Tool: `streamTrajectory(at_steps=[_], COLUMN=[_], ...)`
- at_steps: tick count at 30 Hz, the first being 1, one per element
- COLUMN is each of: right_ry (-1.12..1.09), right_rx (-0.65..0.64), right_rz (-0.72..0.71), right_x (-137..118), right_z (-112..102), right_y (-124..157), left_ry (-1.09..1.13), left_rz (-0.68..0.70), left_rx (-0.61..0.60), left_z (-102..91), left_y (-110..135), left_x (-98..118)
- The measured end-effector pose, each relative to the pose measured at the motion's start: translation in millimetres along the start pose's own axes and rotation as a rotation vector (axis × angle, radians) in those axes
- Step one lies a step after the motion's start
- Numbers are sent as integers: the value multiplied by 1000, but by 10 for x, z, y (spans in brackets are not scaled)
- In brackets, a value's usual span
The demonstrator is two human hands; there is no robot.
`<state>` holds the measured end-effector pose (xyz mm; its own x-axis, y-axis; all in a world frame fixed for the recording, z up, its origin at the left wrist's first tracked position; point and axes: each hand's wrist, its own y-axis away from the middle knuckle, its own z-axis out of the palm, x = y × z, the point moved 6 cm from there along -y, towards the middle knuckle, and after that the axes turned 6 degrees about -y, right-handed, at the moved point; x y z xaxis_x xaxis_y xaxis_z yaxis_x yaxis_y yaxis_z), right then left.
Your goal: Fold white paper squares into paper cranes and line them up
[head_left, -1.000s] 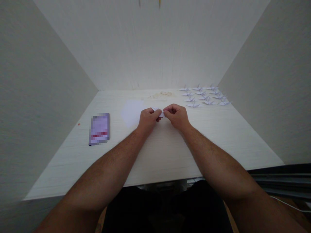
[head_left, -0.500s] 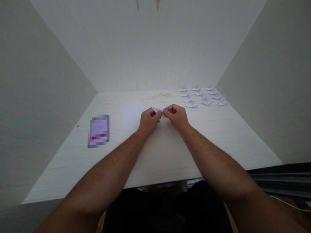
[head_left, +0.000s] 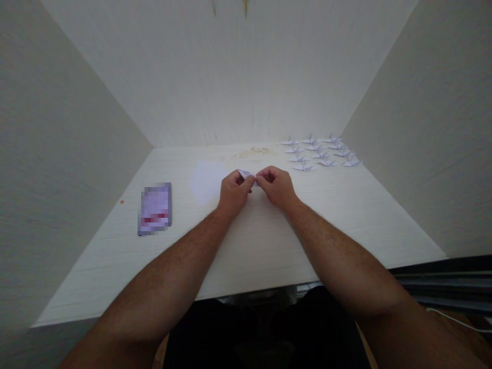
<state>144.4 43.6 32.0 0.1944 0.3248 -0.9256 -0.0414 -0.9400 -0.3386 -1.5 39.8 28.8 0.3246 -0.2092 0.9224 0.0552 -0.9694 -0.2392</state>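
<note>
Back wall (head_left: 230,77) pale, faintly streaked, a thin yellow thing (head_left: 246,7) on it at the top edge of view; greyer side walls (head_left: 65,154) enclose a whitish table (head_left: 253,241). Light dim.

Both forearms reach forward over the table. Small piece of folded white paper (head_left: 244,173) in front of me, near mid-table, between my two hands. Left hand (head_left: 232,193): thumb over the paper, fingers closed on it, one pointed end showing above the knuckles. Right hand (head_left: 280,189): thumb and forefinger pinched together on the paper's right end, tips almost meeting the left thumb. Cannot tell whether the hands rest on the tabletop or are raised.

Just left of my left hand, flat white paper (head_left: 207,182). Farther left, a purple rectangular object (head_left: 155,205) with a red band, blurred into blocks, contents unreadable; an orange speck (head_left: 122,202) beyond it, near the left edge.

Far right corner: folded paper birds (head_left: 320,156), wings spread, set in three files. Brownish marks (head_left: 257,151) near the back wall. White cord (head_left: 457,321) below the table, right.
</note>
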Motion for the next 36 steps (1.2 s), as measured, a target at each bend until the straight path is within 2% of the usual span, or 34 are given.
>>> streamTrajectory(at_steps=[12,19,28,36], right_ry=[-8,-36,-29,-16], right_rx=[31,22,8,-19], right_rz=[-3,25,-18,-32], right_x=[29,45,53,34], right_z=[17,26,26,56], right_y=[10,9,20,38], left_ry=[-66,62,215,206], left_rz=[39,36,-6,-11], left_rx=[47,53,10,34], left_z=[3,-4,10,-10], left_y=[-15,-11,-44,-66], left_x=[-4,27,-91,-161])
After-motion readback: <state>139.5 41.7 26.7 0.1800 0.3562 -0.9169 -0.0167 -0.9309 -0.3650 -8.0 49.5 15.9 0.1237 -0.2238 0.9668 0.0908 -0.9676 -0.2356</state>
